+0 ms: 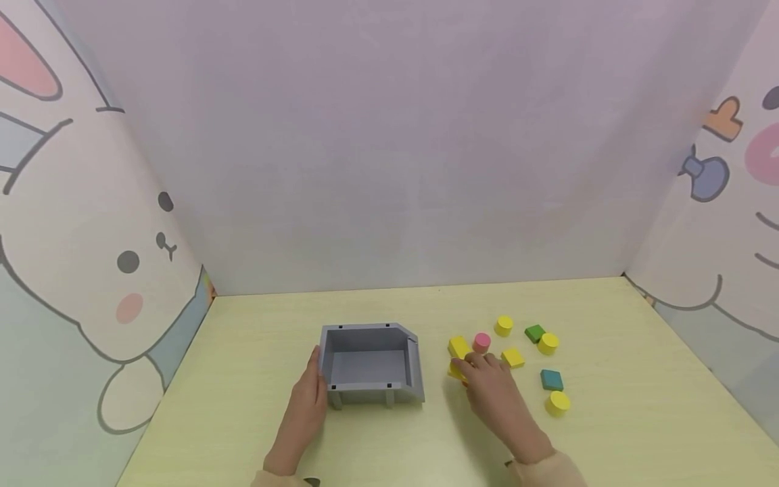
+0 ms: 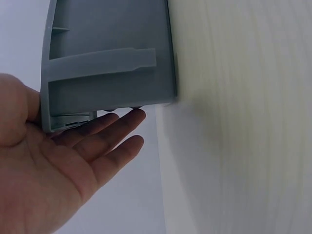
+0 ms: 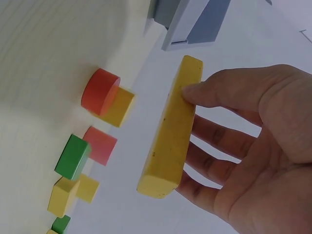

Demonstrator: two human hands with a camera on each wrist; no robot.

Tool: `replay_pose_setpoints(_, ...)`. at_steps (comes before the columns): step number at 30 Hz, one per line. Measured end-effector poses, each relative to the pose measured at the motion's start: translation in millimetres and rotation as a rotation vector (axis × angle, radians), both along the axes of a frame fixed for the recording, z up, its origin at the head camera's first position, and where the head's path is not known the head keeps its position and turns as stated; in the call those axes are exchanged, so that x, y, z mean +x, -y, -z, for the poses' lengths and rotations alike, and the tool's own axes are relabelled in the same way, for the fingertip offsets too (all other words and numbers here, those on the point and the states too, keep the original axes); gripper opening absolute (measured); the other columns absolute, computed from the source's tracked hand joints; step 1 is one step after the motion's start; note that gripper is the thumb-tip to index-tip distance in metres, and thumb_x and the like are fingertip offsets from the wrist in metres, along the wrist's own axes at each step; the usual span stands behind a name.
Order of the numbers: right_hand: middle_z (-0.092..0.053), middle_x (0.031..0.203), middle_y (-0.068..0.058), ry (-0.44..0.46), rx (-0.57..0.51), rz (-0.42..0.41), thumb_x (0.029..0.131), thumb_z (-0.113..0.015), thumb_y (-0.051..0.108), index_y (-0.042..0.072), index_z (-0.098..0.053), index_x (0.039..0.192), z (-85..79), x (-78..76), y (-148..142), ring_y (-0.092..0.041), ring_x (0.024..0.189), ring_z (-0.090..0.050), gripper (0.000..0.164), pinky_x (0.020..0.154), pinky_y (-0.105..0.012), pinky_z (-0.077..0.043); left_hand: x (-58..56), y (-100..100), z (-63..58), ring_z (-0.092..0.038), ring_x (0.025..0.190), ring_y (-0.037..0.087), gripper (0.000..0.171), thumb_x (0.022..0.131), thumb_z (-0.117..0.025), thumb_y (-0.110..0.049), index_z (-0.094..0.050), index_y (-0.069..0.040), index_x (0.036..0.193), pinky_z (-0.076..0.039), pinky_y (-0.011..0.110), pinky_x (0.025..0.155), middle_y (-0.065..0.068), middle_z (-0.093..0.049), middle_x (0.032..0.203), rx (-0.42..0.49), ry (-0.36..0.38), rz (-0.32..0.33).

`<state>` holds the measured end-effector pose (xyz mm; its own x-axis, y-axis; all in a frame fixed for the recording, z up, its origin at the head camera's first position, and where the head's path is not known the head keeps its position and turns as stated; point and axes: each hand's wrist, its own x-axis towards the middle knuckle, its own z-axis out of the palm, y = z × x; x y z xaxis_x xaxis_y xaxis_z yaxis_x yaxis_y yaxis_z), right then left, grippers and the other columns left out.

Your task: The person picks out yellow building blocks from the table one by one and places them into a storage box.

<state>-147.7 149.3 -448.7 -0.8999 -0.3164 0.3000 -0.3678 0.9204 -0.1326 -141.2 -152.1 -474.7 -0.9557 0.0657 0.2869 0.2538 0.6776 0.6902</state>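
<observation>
A grey plastic bin (image 1: 369,368) with a sloped right end stands on the table. My left hand (image 1: 305,409) rests along its left wall. In the left wrist view the fingers (image 2: 114,136) reach past the bin's end, only lightly bent, and the thumb's tip is hidden behind the rim. Right of the bin, my right hand (image 1: 493,392) pinches a long yellow block (image 3: 170,131) between thumb and fingers. Close to this hand are a pink cylinder (image 1: 481,342) and a flat yellow block (image 1: 512,358). The right wrist view also has a red cylinder (image 3: 100,91) and a green block (image 3: 72,157).
Farther right lie yellow cylinders (image 1: 557,404), a green block (image 1: 535,333) and a teal block (image 1: 551,379). The pale wooden table (image 1: 255,345) meets a plain back wall (image 1: 414,169). Cartoon-printed panels (image 1: 85,270) flank both sides.
</observation>
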Motion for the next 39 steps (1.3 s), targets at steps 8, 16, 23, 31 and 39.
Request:
replay_pose_setpoints(8, -0.064, 0.094, -0.008, -0.080, -0.005, -0.079, 0.069, -0.065, -0.008, 0.013, -0.066, 0.100, -2.9, -7.1, 15, -0.027, 0.083, -0.055, 0.038, 0.064, -0.042, -0.050, 0.8, 0, -2.4, -0.031, 0.126, 0.042, 0.046, 0.096, -0.029, 0.000, -0.017, 0.011, 0.139, -0.034, 0.058, 0.100, 0.033, -0.031, 0.140, 0.008, 0.013, 0.013)
replay_pose_setpoints(16, -0.063, 0.093, -0.009, -0.142, -0.024, -0.155, 0.066, -0.063, -0.012, 0.011, -0.066, 0.098, -1.7, -14.5, 31, -0.028, 0.079, -0.052, 0.039, 0.063, -0.040, -0.049, -1.4, 1, 1.0, -0.032, 0.126, 0.041, 0.046, 0.096, -0.030, -0.002, -0.018, 0.009, 0.140, -0.034, 0.057, 0.101, 0.032, -0.031, 0.141, 0.013, 0.026, -0.002)
replay_pose_setpoints(23, -0.063, 0.096, -0.011, -0.136, -0.037, -0.197, 0.069, -0.063, -0.011, 0.011, -0.066, 0.101, -2.4, -18.0, 43, -0.029, 0.083, -0.053, 0.038, 0.064, -0.039, -0.049, -0.6, 1, -0.2, -0.032, 0.125, 0.042, 0.046, 0.096, -0.030, 0.000, -0.018, 0.010, 0.140, -0.035, 0.058, 0.100, 0.034, -0.032, 0.139, 0.011, 0.021, 0.009)
replay_pose_setpoints(31, -0.064, 0.100, -0.011, -0.147, -0.033, -0.239, 0.069, -0.067, -0.007, 0.012, -0.067, 0.104, -5.4, -24.4, 57, -0.028, 0.084, -0.053, 0.039, 0.067, -0.040, -0.051, -0.8, 2, 0.0, -0.033, 0.125, 0.042, 0.046, 0.096, -0.030, -0.001, -0.018, 0.008, 0.140, -0.035, 0.057, 0.100, 0.033, -0.032, 0.140, 0.012, 0.019, 0.007)
replay_pose_setpoints(39, -0.062, 0.100, -0.008, -0.111, -0.024, -0.270, 0.070, -0.071, -0.003, 0.015, -0.066, 0.107, -6.7, -29.0, 68, -0.026, 0.086, -0.052, 0.042, 0.068, -0.038, -0.051, -1.3, 3, 1.5, -0.031, 0.126, 0.039, 0.046, 0.097, -0.031, -0.003, -0.019, 0.007, 0.140, -0.033, 0.057, 0.102, 0.031, -0.031, 0.141, 0.046, 0.019, 0.013)
